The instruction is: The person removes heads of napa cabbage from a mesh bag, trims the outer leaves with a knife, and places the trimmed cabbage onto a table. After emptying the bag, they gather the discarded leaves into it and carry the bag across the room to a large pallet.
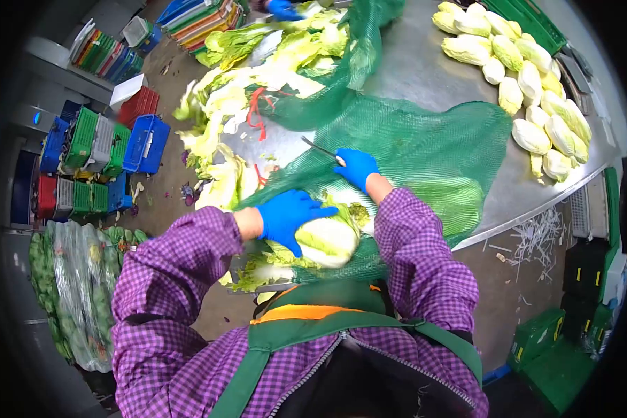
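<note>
My left hand, in a blue glove, lies spread on top of a napa cabbage near the table's front edge, with its fingers apart. In my blue-gloved right hand is a knife, its blade pointing up and left, away from the cabbage. Green mesh netting spreads under and around both hands. Another cabbage shows through the mesh to the right of my right forearm. Red ties lie by the netting's left part.
Loose leaves pile along the left of the metal table. Trimmed cabbages are heaped at the right. A co-worker's blue-gloved hand is at the top. Crates stand on the floor at left.
</note>
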Demonstrator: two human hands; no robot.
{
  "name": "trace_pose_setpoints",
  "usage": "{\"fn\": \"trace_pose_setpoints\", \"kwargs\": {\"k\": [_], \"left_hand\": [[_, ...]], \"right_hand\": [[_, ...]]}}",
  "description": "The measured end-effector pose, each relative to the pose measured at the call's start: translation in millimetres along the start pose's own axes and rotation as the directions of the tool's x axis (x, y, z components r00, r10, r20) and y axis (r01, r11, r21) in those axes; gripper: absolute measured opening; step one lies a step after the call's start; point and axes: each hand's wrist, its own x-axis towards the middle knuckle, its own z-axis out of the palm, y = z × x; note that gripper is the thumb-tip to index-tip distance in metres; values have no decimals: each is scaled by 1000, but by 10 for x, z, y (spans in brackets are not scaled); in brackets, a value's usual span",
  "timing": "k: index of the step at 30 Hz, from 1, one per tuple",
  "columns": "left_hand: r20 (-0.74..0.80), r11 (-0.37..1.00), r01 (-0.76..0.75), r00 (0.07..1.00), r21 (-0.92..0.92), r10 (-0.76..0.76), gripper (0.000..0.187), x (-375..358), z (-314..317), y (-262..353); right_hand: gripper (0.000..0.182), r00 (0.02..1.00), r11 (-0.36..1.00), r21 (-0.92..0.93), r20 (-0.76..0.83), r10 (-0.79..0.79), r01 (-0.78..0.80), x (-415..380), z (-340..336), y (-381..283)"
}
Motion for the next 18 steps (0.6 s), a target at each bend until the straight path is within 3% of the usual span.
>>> {"fn": "trace_pose_setpoints", "kwargs": {"k": [2, 4, 6, 7, 9, 10, 11, 12, 14, 16, 18], "left_hand": [[-2, 998, -27, 1000, 61, 27, 108, -231, -122, 272], [-39, 985, -96, 994, 142, 103, 96, -485, -72, 435], [-122, 983, -11, 992, 185, 34, 90, -820, -25, 571], [-191, 986, 91, 980, 137, -64, 86, -1000, -2, 622], [-303, 956, 291, 914, 30, -269, 86, -1436, 267, 585], [-389, 930, 358, 847, -87, -363, 88, -1640, 424, 533], [-434, 888, 440, 779, -137, -453, 90, -1768, 567, 498], [-476, 835, 515, 696, -191, -538, 92, -1860, 719, 461], [-540, 749, 634, 569, -193, -620, 95, -1974, 1068, 265], [-507, 709, 640, 523, -296, -685, 100, -2052, 1318, 62], [-401, 652, 675, 522, -347, -753, 106, -2087, 1302, -29]], "right_hand": [[26, 985, 989, -34, -97, 143, -147, 167, 248, 274], [24, 923, 957, -45, -283, 261, -285, 295, 62, 456], [20, 765, 884, -29, -516, 386, -466, 326, -500, 631], [17, 621, 834, 76, -631, 464, -546, 303, -815, 775], [16, 513, 856, 135, -750, 417, -499, 226, -1463, 1349], [17, 538, 782, -70, -763, 358, -619, 169, -1758, 1677], [21, 622, 724, -181, -671, 404, -666, 118, -2065, 1954], [29, 563, 662, -146, -675, 477, -735, -54, -2268, 1705], [42, 490, 714, -86, -784, 382, -695, -265, -2392, 1401], [45, 404, 889, -156, -914, 35, -430, -551, -2206, 825], [39, 381, 996, 2, -924, 37, -92, -880, -1792, -473]]}}
